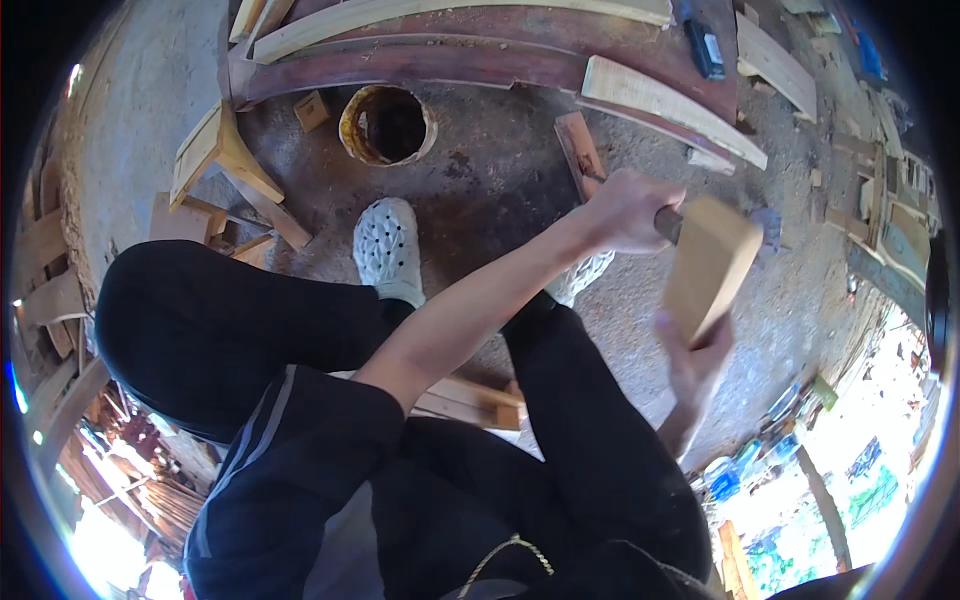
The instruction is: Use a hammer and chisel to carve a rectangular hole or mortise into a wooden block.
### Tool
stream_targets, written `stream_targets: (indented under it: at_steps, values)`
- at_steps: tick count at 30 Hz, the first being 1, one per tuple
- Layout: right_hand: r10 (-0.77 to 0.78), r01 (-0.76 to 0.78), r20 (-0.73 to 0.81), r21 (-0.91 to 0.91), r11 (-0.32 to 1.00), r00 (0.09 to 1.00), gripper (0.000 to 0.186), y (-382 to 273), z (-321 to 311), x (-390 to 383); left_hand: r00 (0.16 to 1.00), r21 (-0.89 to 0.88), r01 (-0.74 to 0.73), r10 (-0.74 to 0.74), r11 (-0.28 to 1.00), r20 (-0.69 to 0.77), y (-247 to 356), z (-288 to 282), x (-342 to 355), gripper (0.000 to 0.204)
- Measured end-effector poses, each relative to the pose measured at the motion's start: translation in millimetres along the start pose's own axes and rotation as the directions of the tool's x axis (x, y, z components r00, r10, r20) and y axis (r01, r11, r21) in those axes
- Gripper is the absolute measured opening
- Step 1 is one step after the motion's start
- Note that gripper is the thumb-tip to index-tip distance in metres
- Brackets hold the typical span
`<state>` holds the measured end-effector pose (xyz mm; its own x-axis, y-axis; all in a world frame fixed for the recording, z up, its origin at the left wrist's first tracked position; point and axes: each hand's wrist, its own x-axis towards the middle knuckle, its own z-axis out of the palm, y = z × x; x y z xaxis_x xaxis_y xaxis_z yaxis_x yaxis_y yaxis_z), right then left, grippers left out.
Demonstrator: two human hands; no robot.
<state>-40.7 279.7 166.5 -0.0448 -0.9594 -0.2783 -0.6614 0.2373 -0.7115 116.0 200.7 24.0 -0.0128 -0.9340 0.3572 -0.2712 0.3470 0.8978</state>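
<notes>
My left hand [635,212], reaching across to the right, is closed around the end of a short brown handle [668,224]. What this handle belongs to is hidden behind a pale wooden block [708,268], which is slightly blurred. From below, my right hand [697,352] grips the block's lower end, thumb on one side and fingers on the other. A greyish, blurred piece [768,232] shows just beyond the block; I cannot tell whether it joins the handle. Both hands are held up in front of my right knee.
A low reddish-brown bench [420,70] with curved wooden pieces [660,105] lies ahead. Before it stands a stained bucket [388,125]. A dark box-shaped object [705,50] rests at the bench's right. Wood offcuts [580,150] and a small wooden frame [215,155] sit near my feet.
</notes>
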Motion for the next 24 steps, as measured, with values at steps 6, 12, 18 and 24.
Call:
stream_targets:
  at_steps: [6,12,18,24]
  values:
    - [-0.468,0.492,-0.186,0.120,0.862,0.864,0.052,-12,-13,0,1.000,-0.033,-0.003,0.003,0.999,0.027,2,0,4,0.020]
    - [-0.184,0.214,-0.310,0.066,0.974,0.933,0.057,4,17,-12,0.994,-0.164,0.094,-0.101,0.982,-0.037,-6,-18,18,0.018]
    - [0.129,0.001,-0.316,0.381,0.925,0.940,0.061,15,30,-15,0.773,-0.722,0.200,-0.560,0.662,-0.299,-38,-75,24,0.024]
    - [0.184,-0.113,-0.190,0.333,0.936,0.964,0.068,21,40,-25,0.809,-0.854,0.034,-0.517,0.519,-0.281,-26,-83,26,0.021]
